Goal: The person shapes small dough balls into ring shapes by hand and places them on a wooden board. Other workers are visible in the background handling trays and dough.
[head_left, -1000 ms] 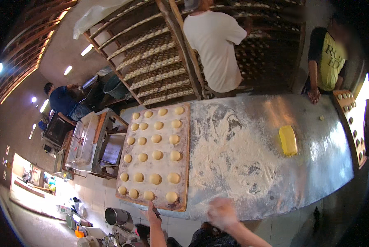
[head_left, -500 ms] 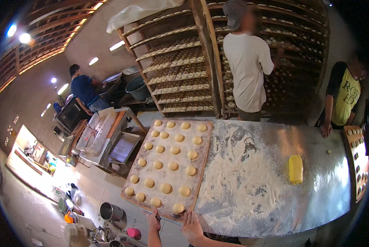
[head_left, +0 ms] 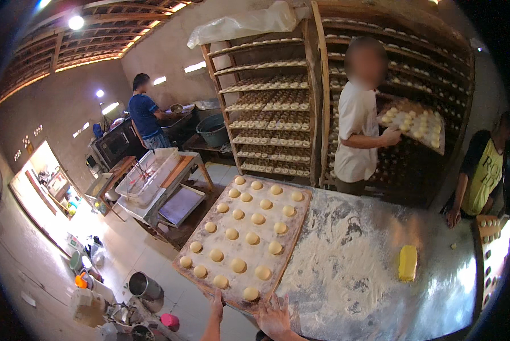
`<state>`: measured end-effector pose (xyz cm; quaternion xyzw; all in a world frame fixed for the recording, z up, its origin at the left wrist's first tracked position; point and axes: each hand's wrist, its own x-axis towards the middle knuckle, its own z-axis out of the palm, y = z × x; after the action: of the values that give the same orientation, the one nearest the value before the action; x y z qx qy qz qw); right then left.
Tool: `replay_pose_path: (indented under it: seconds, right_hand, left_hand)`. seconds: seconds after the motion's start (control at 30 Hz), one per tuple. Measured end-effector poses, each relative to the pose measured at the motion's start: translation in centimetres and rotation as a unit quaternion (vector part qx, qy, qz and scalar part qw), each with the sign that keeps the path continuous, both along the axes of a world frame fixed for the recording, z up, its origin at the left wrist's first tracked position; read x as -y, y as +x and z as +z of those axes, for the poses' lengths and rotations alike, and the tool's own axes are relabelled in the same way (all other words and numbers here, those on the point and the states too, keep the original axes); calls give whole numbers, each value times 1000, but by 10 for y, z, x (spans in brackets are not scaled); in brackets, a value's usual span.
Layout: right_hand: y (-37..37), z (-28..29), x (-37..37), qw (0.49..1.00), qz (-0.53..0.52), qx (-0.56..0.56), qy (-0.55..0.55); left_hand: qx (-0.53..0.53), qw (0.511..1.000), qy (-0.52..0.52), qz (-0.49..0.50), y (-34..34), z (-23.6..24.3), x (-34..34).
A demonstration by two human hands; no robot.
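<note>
A wooden board [head_left: 289, 237], dusted with flour, lies on the left part of the metal table [head_left: 374, 307] and reaches out past its left side. Several round, pale dough balls [head_left: 238, 265] sit on it in loose rows. My left hand [head_left: 216, 307] grips the board's near edge, thumb on the rim and the other fingers partly hidden. At the near right corner, my right hand [head_left: 273, 318] has its fingers spread, their tips at the board's edge. It holds nothing that I can see.
Flour covers the table's middle; a yellow block [head_left: 407, 263] lies farther right. Shelves [head_left: 272, 125] of dough trays stand behind. A person in a white shirt [head_left: 357, 133] holds a tray [head_left: 417, 128]. Another person [head_left: 482, 176] stands at right. Metal pots [head_left: 145, 285] are on the floor at left.
My view has shifted, so the scene sits lower and farther right. My right hand's fingers have spread. The white-shirted person has turned from the shelves and now shows a tray of dough.
</note>
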<state>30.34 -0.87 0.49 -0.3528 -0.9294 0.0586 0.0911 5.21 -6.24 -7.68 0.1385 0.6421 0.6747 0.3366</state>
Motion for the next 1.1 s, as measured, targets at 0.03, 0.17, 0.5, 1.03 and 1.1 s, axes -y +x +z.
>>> replay_pose_path:
  seconds: [0.03, 0.17, 0.5, 1.03, 1.1]
  right_hand:
    - [-1, -4, 0, 1000, 5, 18, 2]
    - [-3, -6, -1, 996, -37, 26, 77]
    - [-1, 73, 17, 999, -15, 19, -27]
    - [21, 50, 142, 894, -259, -341, -130]
    - [32, 36, 136, 855, -284, -390, -190]
  left_hand:
    - [-26, 1000, -10, 7, 0, -1, 0]
    - [-27, 999, -43, -1, -1, -8, 3]
    - [-171, 985, -14, -18, 7, 21, 5]
    - [-298, 767, -468, -324, -107, -207, 386]
    - [80, 852, -498, -143, -107, -207, 414]
